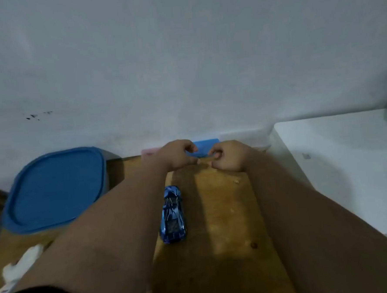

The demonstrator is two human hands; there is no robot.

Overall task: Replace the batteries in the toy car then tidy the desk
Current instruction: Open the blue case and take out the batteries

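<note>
A shiny blue toy car stands upright on the wooden desk, its nose pointing at the wall. Both my arms reach past it to the desk's far edge. My left hand and my right hand are side by side with fingers curled, right at a small blue block against the wall. Whether either hand grips the block or something small is hidden by the fingers. No batteries are visible.
A container with a blue lid sits at the desk's back left. A pink item lies beside the blue block. A white object is at the near left edge. A white surface borders the desk's right side.
</note>
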